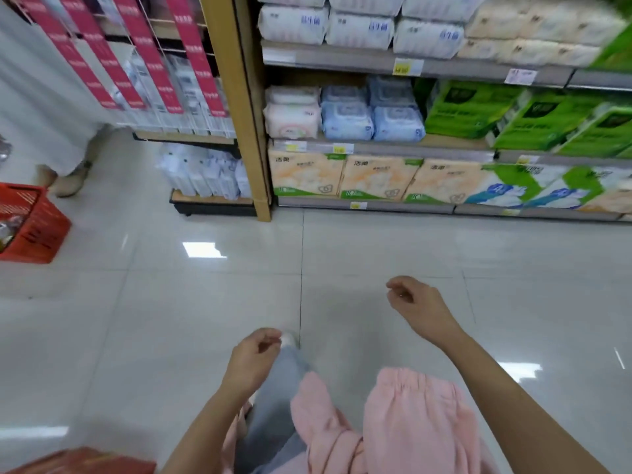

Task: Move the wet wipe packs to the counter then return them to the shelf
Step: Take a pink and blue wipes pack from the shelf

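- The wet wipe packs [345, 111] sit at the left end of the middle shelf [379, 145], far ahead of both hands and well apart from them: 2 pink-white packs stacked at the left, 4 blue packs in 2 stacks just to their right.
- The packs' fronts sit at the shelf's front edge, with price tags on the rail directly below.
- Green packages [533, 118] fill the same shelf further right, just beside the blue packs.
- A tan upright post [239, 107] bounds the shelf on its left side, near the pink packs.
- Orange tissue bundles [342, 176] stand on the bottom shelf below the packs.
- Open tiled floor [171, 302] lies between the hands and the shelving, with nothing on it in that stretch.
- The right hand [415, 304] reaches forward at the end of a bare, extended forearm, fingers loosely curled inward, holding nothing.
- The left hand [254, 359] is lower and nearer the body, fingers curled loosely toward the thumb, also empty.
- A red basket [30, 224] stands on the floor far off to the left of the left hand.
- Another person's legs [68, 172] stand beyond that basket.
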`<state>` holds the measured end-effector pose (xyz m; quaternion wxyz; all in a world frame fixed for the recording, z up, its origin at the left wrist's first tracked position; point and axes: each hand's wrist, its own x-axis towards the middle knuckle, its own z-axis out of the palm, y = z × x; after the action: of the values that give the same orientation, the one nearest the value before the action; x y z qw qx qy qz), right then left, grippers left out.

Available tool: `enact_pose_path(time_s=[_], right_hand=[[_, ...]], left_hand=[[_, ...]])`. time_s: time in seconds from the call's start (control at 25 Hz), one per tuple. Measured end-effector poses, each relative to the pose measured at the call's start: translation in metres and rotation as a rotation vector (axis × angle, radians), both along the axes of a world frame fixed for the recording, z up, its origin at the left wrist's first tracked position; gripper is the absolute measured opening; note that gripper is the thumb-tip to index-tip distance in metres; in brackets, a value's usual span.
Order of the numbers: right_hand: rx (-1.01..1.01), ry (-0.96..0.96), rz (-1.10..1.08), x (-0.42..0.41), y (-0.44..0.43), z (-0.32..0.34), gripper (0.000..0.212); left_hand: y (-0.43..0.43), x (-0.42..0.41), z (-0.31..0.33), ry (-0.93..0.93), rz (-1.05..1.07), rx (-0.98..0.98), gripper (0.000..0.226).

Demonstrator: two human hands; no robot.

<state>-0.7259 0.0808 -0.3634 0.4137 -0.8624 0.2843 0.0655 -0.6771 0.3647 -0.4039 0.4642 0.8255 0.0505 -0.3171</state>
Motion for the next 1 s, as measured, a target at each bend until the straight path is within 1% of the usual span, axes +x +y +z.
enact_pose_path(time_s=[0.08, 0.24, 0.32, 0.4, 0.52, 0.56, 0.64, 0.68, 0.76, 0.8, 0.84, 0.92, 1.0], right_hand=[[0.025, 0.044, -0.080, 0.021, -0.001, 0.002, 0.015], [0.040, 0.096, -0.186, 0.062, -0.019, 0.007, 0.029], [0.031, 0.124, -0.236, 0.079, -0.034, 0.008, 0.032], [0.018, 0.122, -0.296, 0.098, -0.056, 0.003, 0.041], [0.027, 0.122, -0.327, 0.136, -0.098, -0.013, 0.051], [0.027, 0.118, -0.316, 0.152, -0.113, -0.016, 0.058], [0.037, 0.096, -0.249, 0.197, -0.150, -0.011, 0.060], [0.040, 0.087, -0.191, 0.222, -0.168, 0.000, 0.055], [0.048, 0.021, -0.082, 0.279, -0.199, 0.037, 0.033], [0.044, -0.049, -0.038, 0.311, -0.215, 0.058, 0.022], [0.019, -0.136, 0.001, 0.340, -0.230, 0.081, 0.015], [-0.029, -0.327, 0.093, 0.396, -0.249, 0.126, 0.012], [0.007, -0.466, 0.158, 0.443, -0.256, 0.166, 0.014]], left_hand=[[-0.012, 0.066, 0.013, -0.024, -0.056, 0.009, 0.020], [-0.063, 0.209, 0.056, -0.163, -0.205, -0.042, 0.030], [-0.104, 0.265, 0.083, -0.250, -0.267, -0.082, 0.023], [-0.146, 0.310, 0.104, -0.321, -0.307, -0.139, 0.016], [-0.197, 0.355, 0.120, -0.387, -0.315, -0.209, 0.017], [-0.211, 0.365, 0.123, -0.398, -0.323, -0.227, 0.019], [-0.241, 0.388, 0.126, -0.402, -0.325, -0.245, 0.022], [-0.255, 0.399, 0.131, -0.400, -0.312, -0.254, 0.024], [-0.283, 0.421, 0.149, -0.422, -0.266, -0.286, 0.027], [-0.298, 0.435, 0.162, -0.456, -0.240, -0.316, 0.028], [-0.312, 0.448, 0.176, -0.490, -0.213, -0.349, 0.029], [-0.333, 0.472, 0.207, -0.541, -0.172, -0.418, 0.031], [-0.349, 0.491, 0.237, -0.611, -0.146, -0.459, 0.029]])
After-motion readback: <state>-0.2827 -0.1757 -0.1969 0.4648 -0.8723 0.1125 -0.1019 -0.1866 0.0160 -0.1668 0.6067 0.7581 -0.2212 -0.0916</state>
